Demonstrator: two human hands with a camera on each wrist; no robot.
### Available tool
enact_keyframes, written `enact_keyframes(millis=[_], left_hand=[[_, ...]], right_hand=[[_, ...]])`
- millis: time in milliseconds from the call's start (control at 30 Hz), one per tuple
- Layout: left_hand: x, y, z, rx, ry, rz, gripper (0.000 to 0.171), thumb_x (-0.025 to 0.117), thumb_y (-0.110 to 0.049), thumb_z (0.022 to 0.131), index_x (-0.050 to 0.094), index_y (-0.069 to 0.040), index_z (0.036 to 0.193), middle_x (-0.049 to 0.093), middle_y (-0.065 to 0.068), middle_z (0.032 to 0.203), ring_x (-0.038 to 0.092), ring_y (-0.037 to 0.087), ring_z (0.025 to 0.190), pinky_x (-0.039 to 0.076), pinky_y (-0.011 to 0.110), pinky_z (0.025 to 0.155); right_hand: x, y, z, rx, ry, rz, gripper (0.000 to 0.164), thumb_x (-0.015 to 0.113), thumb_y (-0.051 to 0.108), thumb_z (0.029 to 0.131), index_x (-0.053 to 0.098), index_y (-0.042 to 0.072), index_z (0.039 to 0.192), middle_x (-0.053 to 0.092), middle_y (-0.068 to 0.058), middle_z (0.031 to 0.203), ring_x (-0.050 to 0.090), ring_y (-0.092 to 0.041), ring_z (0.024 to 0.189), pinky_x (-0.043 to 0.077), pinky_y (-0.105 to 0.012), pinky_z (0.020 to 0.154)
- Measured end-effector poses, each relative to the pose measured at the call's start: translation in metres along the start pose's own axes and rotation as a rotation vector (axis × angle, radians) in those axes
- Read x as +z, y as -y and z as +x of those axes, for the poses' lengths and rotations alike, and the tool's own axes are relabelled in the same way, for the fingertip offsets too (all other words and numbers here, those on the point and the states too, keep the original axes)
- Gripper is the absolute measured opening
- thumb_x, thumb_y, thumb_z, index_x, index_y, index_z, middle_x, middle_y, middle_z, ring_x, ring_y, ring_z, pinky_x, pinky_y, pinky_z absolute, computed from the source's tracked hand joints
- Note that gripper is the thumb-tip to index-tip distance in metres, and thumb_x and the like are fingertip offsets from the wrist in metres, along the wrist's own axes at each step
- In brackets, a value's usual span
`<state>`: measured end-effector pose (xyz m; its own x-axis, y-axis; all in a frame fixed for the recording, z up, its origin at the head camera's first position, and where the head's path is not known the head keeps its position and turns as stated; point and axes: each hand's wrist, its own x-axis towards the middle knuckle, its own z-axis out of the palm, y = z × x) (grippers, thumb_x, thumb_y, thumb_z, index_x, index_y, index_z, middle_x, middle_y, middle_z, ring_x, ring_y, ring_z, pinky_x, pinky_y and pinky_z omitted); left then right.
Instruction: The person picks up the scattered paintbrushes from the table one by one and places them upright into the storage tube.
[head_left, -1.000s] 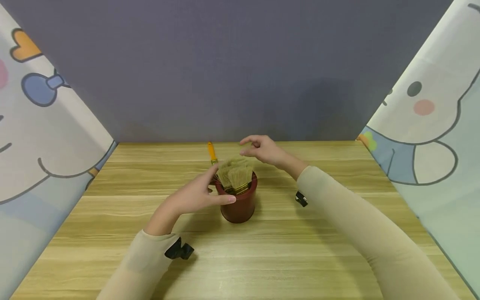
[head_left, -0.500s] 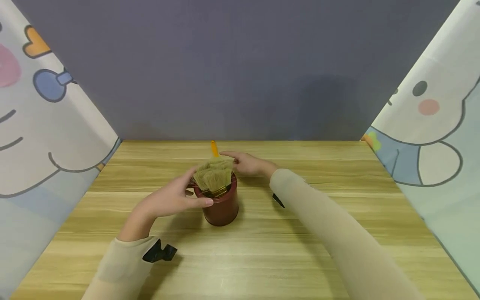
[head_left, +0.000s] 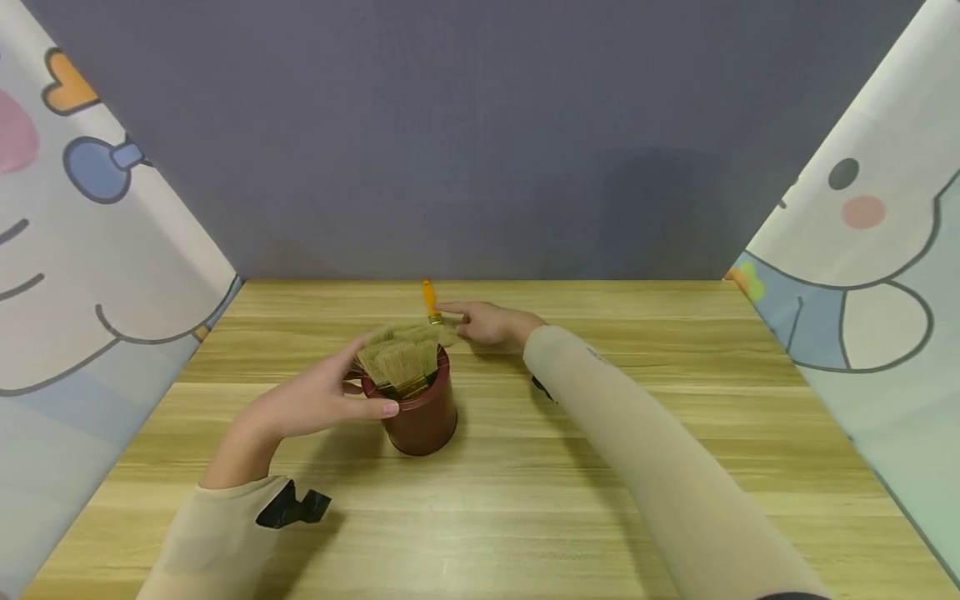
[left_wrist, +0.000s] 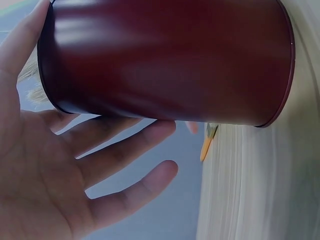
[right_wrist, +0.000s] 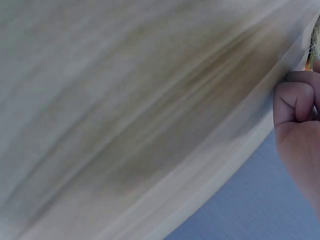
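In the head view, a dark red cylindrical cup [head_left: 422,423] stands on the table, holding several paintbrushes [head_left: 405,362] with pale bristles up. My left hand [head_left: 315,396] holds it near the rim, thumb on the near side and fingers behind, as the left wrist view also shows. Behind the cup lies one more paintbrush with an orange handle [head_left: 430,296], its bristles toward me. My right hand [head_left: 491,323] is beside this brush, its index finger stretched out at the handle. Other fingers of that hand [right_wrist: 295,102] are curled in the right wrist view; whether they touch the brush is hidden.
A wood-grain table [head_left: 600,467] runs back to a grey-blue wall panel [head_left: 480,142]. Cartoon-printed sheets [head_left: 112,275] flank it on both sides. Black bands or clips [head_left: 292,507] sit at the sleeve cuffs.
My left hand has shifted left together with the cup. The right hand has come down and left to the orange-handled paintbrush, which lies in about the same place.
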<state>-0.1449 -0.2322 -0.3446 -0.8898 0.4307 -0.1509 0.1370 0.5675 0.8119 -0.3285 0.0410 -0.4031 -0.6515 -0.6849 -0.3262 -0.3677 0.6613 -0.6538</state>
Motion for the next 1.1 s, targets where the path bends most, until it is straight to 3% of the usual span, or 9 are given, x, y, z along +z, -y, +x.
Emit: enact_keyframes(millis=[67, 200, 300, 533, 700, 767, 833, 933, 1100], left_hand=[[-0.003, 0.002, -0.003, -0.016, -0.003, 0.005, 0.101, 0.084, -0.044, 0.093, 0.019, -0.029, 0.170, 0.053, 0.012, 0.155, 0.059, 0.036, 0.138, 0.057, 0.045, 0.102], [-0.011, 0.005, -0.011, -0.033, -0.017, 0.029, 0.106, 0.082, -0.045, 0.094, 0.012, -0.028, 0.172, 0.046, 0.015, 0.162, 0.057, 0.040, 0.141, 0.057, 0.049, 0.102], [-0.014, 0.007, -0.016, -0.035, -0.024, 0.039, 0.106, 0.081, -0.045, 0.095, 0.010, -0.029, 0.172, 0.043, 0.016, 0.164, 0.056, 0.042, 0.142, 0.056, 0.051, 0.103], [-0.022, 0.008, -0.025, -0.035, -0.030, 0.057, 0.104, 0.081, -0.044, 0.095, 0.012, -0.028, 0.172, 0.040, 0.014, 0.166, 0.053, 0.043, 0.143, 0.055, 0.054, 0.104], [-0.027, 0.006, -0.028, -0.050, -0.027, 0.072, 0.108, 0.080, -0.045, 0.096, 0.007, -0.027, 0.173, 0.038, 0.018, 0.168, 0.050, 0.047, 0.146, 0.054, 0.056, 0.105], [-0.028, 0.006, -0.028, -0.046, -0.027, 0.064, 0.108, 0.080, -0.044, 0.096, 0.006, -0.026, 0.173, 0.040, 0.019, 0.166, 0.052, 0.046, 0.145, 0.055, 0.053, 0.104], [-0.028, 0.006, -0.027, -0.035, -0.028, 0.052, 0.106, 0.080, -0.042, 0.097, 0.007, -0.026, 0.173, 0.042, 0.018, 0.165, 0.054, 0.045, 0.143, 0.056, 0.049, 0.104], [-0.029, 0.005, -0.026, -0.024, -0.030, 0.035, 0.105, 0.079, -0.039, 0.098, 0.008, -0.025, 0.173, 0.042, 0.017, 0.164, 0.054, 0.044, 0.144, 0.056, 0.045, 0.103], [-0.030, 0.004, -0.026, -0.038, -0.029, 0.023, 0.106, 0.080, -0.039, 0.097, 0.007, -0.025, 0.173, 0.042, 0.019, 0.164, 0.054, 0.045, 0.142, 0.056, 0.046, 0.102]], right_hand=[[-0.001, -0.001, 0.001, 0.001, 0.018, -0.004, 0.064, 0.045, 0.015, 0.115, 0.023, 0.037, 0.171, 0.027, -0.009, 0.177, 0.042, -0.019, 0.075, 0.044, -0.042, 0.093], [-0.002, 0.002, 0.004, -0.004, 0.040, -0.053, 0.065, 0.041, 0.012, 0.114, 0.023, 0.041, 0.170, 0.029, -0.007, 0.177, 0.057, -0.025, 0.105, 0.044, -0.045, 0.106], [-0.001, 0.005, 0.003, -0.008, 0.047, -0.097, 0.065, 0.040, 0.011, 0.114, 0.024, 0.041, 0.169, 0.032, -0.007, 0.176, 0.058, -0.025, 0.110, 0.043, -0.047, 0.110], [0.002, 0.008, 0.004, 0.039, 0.025, -0.179, 0.058, 0.040, 0.019, 0.116, 0.030, 0.045, 0.167, 0.038, -0.005, 0.173, 0.043, -0.015, 0.065, 0.045, -0.040, 0.092], [0.001, 0.009, 0.005, 0.048, 0.015, -0.221, 0.056, 0.047, 0.024, 0.115, 0.034, 0.044, 0.165, 0.042, -0.003, 0.171, 0.032, -0.013, 0.058, 0.045, -0.039, 0.090], [0.001, 0.009, 0.003, 0.034, 0.007, -0.216, 0.056, 0.052, 0.026, 0.113, 0.038, 0.041, 0.165, 0.042, -0.002, 0.171, 0.056, -0.012, 0.074, 0.048, -0.040, 0.105], [0.000, 0.009, 0.000, 0.018, -0.007, -0.205, 0.055, 0.056, 0.027, 0.112, 0.041, 0.038, 0.164, 0.043, -0.001, 0.170, 0.069, -0.019, 0.110, 0.045, -0.044, 0.118], [0.000, 0.008, -0.006, -0.015, -0.037, -0.206, 0.053, 0.060, 0.029, 0.110, 0.048, 0.031, 0.161, 0.047, -0.002, 0.168, 0.049, -0.029, 0.152, 0.042, -0.049, 0.125], [0.001, 0.007, -0.014, -0.065, -0.093, -0.328, 0.049, 0.067, 0.034, 0.107, 0.059, 0.022, 0.154, 0.061, -0.004, 0.155, 0.061, -0.026, 0.139, 0.049, -0.046, 0.118]])
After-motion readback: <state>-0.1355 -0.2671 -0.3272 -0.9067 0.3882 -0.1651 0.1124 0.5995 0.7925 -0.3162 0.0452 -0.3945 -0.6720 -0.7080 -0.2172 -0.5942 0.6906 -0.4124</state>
